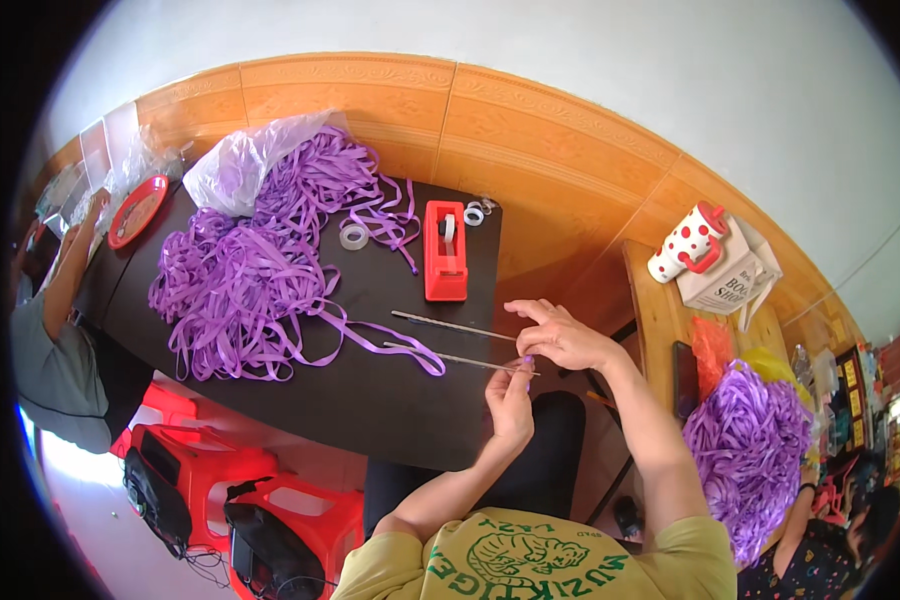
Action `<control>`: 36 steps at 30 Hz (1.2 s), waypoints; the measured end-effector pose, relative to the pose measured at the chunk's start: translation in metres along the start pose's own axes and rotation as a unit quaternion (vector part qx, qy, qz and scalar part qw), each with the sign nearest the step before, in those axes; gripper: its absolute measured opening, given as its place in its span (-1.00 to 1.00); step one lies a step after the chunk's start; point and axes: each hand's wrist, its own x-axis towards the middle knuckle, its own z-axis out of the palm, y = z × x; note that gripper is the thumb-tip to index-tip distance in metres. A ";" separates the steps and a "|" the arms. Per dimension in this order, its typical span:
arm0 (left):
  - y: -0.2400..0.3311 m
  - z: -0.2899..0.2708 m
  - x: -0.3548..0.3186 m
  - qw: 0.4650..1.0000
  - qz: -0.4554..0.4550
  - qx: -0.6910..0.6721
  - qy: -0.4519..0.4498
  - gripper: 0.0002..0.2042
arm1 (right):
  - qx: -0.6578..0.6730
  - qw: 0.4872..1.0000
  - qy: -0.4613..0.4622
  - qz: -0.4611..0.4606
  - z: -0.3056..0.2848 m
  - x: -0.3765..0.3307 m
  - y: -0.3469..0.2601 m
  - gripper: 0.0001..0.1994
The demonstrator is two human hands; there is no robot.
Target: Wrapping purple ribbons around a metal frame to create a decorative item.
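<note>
Two thin metal rods (450, 325) run almost side by side from my hands out over the black table. My left hand (510, 408) pinches the near rod close to its right end. Just above it, my right hand (562, 340) brings thumb and forefinger together by the far rod's end, other fingers raised. A small purple bit shows between the two hands; what the right fingertips grip is too small to make out. A loop of purple ribbon (435, 362) lies by the near rod, trailing from a big heap of purple ribbon (240, 285) on the table.
A red tape dispenser (446, 250) and tape rolls (353, 236) stand behind the rods. At left, another person (65, 350) sits near a red tray (138, 212). Red stools (300, 520) hold black bags. Right, a wooden bench bears a dotted tumbler (686, 245) and more purple ribbon (748, 450).
</note>
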 end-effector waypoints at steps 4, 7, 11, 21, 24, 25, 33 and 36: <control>-0.002 -0.004 0.001 1.000 -0.003 0.016 -0.005 -0.92 | 0.102 0.992 0.078 0.018 0.023 -0.021 0.009 -0.90; -0.003 -0.005 0.001 1.000 0.010 0.026 -0.012 -0.91 | 0.225 0.960 0.168 0.007 0.039 -0.029 0.016 -0.85; -0.006 -0.007 0.002 0.999 0.029 0.031 -0.019 -0.90 | 0.293 0.928 0.228 -0.006 0.050 -0.041 0.028 -0.84; -0.002 -0.007 0.002 0.996 0.041 0.075 -0.016 -0.91 | 0.574 0.749 0.317 0.095 0.086 -0.026 0.020 -0.79; 0.001 -0.006 0.001 0.996 0.027 0.087 -0.013 -0.91 | 0.568 0.758 0.309 0.087 0.098 -0.019 0.028 -0.71; 0.001 -0.007 0.000 0.996 0.019 0.091 -0.011 -0.91 | 0.592 0.744 0.297 0.088 0.099 -0.019 0.030 -0.73; 0.003 -0.002 -0.004 0.994 0.016 0.105 -0.015 -0.89 | 0.633 0.708 0.240 0.199 0.150 -0.021 0.054 -0.86; 0.002 -0.003 -0.008 0.995 -0.008 0.104 -0.007 -0.81 | 0.790 0.495 0.332 0.146 0.147 -0.027 0.044 -0.82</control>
